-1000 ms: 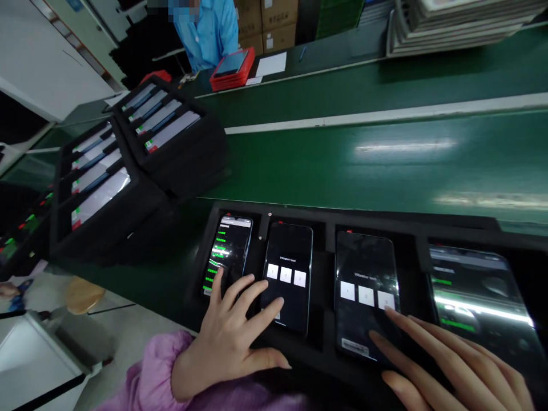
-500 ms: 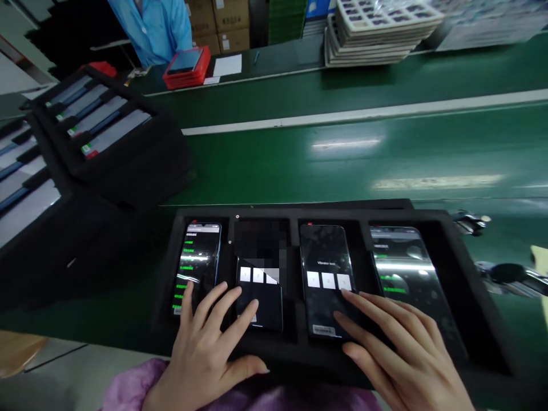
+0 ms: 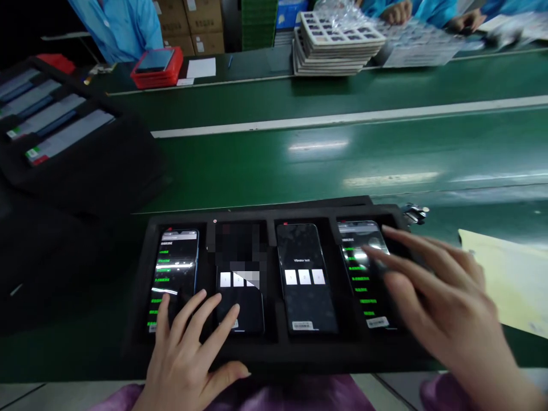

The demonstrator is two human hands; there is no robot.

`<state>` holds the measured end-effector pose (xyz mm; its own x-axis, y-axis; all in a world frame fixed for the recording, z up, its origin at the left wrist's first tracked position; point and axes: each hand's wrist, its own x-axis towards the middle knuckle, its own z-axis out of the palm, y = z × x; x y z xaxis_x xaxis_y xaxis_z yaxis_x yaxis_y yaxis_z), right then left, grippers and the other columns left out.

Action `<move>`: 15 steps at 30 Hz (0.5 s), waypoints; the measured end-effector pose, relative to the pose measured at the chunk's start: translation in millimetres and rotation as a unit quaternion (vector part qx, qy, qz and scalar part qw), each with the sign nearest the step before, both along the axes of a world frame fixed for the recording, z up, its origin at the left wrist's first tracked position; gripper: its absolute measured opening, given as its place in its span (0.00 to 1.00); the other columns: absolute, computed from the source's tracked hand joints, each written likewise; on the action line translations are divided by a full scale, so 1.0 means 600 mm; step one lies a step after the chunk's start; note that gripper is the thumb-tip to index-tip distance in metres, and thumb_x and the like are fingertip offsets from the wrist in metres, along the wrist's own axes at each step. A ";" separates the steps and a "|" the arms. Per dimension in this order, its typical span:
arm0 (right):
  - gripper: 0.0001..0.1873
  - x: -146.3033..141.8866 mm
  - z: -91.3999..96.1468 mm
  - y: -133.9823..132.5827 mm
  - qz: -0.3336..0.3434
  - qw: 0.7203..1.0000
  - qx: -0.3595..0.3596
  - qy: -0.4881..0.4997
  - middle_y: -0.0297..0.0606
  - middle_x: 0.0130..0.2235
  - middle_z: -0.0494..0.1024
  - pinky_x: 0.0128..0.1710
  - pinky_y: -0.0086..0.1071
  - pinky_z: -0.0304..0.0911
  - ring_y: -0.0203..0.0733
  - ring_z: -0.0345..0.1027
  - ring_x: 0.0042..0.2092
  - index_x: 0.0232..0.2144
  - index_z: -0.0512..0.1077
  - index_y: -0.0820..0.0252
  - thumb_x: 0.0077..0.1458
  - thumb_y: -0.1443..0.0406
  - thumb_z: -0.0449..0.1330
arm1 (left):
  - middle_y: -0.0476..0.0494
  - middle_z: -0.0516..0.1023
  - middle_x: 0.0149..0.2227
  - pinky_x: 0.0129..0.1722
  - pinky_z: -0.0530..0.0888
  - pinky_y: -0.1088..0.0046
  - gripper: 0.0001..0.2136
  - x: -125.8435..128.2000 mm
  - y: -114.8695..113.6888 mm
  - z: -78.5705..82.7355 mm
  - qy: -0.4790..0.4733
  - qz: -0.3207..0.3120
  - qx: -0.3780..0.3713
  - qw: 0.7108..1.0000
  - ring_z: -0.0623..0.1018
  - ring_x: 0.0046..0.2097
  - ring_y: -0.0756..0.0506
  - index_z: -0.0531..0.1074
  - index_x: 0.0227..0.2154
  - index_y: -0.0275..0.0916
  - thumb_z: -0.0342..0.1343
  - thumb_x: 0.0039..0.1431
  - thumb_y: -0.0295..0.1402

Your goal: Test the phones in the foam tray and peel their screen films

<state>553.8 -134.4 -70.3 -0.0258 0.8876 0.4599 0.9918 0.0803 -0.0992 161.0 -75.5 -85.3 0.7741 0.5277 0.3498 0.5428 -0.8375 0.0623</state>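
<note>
A black foam tray (image 3: pixel 274 354) on the green belt holds several phones side by side. My left hand (image 3: pixel 184 354) lies flat and open, fingertips on the lower parts of the far-left phone (image 3: pixel 173 268) and the second phone (image 3: pixel 240 297). The third phone (image 3: pixel 305 279) shows three white squares and nothing touches it. My right hand (image 3: pixel 445 302) hovers open with spread fingers over the far-right phone (image 3: pixel 363 274), whose screen lists green lines.
Black foam racks with more devices (image 3: pixel 55 134) stand at the left. Beyond the belt (image 3: pixel 342 160) lie a red tray (image 3: pixel 156 68), stacked white trays (image 3: pixel 331 48) and cardboard boxes. People in blue coats work at the back. A yellowish sheet (image 3: pixel 509 279) lies at the right.
My right hand has lifted off the third phone and moved right, over the far-right phone. My left hand has kept its place on the two left phones. The view has swung to the right.
</note>
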 end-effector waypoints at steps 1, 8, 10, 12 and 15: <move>0.22 0.019 -0.003 0.010 -0.026 0.999 -0.014 -0.011 0.48 0.66 0.75 0.57 0.55 0.64 0.62 0.69 0.63 0.58 0.80 0.53 0.80 0.57 0.49 | 0.33 0.80 0.58 0.81 0.41 0.46 0.26 -0.002 0.002 -0.001 0.004 -0.002 0.003 1.000 0.73 0.63 0.33 0.81 0.59 0.39 0.58 0.73 0.54; 0.34 0.055 0.007 0.024 0.028 0.995 -0.058 -0.080 0.45 0.63 0.79 0.50 0.56 0.64 0.66 0.70 0.61 0.43 0.86 0.50 0.79 0.46 0.43 | 0.36 0.81 0.57 0.81 0.44 0.45 0.24 0.013 -0.016 -0.008 -0.059 0.060 -0.039 0.996 0.73 0.65 0.35 0.83 0.57 0.42 0.54 0.76 0.54; 0.29 0.031 0.027 0.023 0.092 0.991 -0.037 -0.087 0.45 0.60 0.80 0.48 0.54 0.62 0.63 0.71 0.59 0.39 0.84 0.51 0.79 0.50 0.46 | 0.37 0.82 0.56 0.81 0.45 0.45 0.24 0.017 -0.022 -0.006 -0.072 0.077 -0.047 0.993 0.73 0.65 0.36 0.83 0.57 0.43 0.53 0.76 0.55; 0.24 -0.001 0.044 0.033 0.154 0.985 -0.032 -0.073 0.46 0.60 0.79 0.48 0.53 0.62 0.60 0.72 0.58 0.42 0.82 0.52 0.79 0.53 0.49 | 0.37 0.83 0.55 0.81 0.44 0.47 0.24 0.019 -0.022 -0.002 -0.062 0.076 -0.046 0.994 0.73 0.65 0.36 0.83 0.57 0.44 0.54 0.75 0.55; 0.22 -0.047 0.057 0.064 0.218 0.973 -0.035 -0.065 0.45 0.61 0.79 0.52 0.53 0.62 0.59 0.72 0.58 0.47 0.82 0.53 0.80 0.53 0.49 | 0.37 0.82 0.56 0.81 0.42 0.47 0.26 0.026 -0.012 0.006 -0.055 0.075 -0.058 0.994 0.72 0.67 0.36 0.82 0.57 0.42 0.52 0.75 0.57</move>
<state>525.8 -95.9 -36.3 -0.4609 0.8078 0.3674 0.8693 0.4942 0.0040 176.9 -82.7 -82.0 0.6433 0.6765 0.3585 0.6460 -0.7309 0.2201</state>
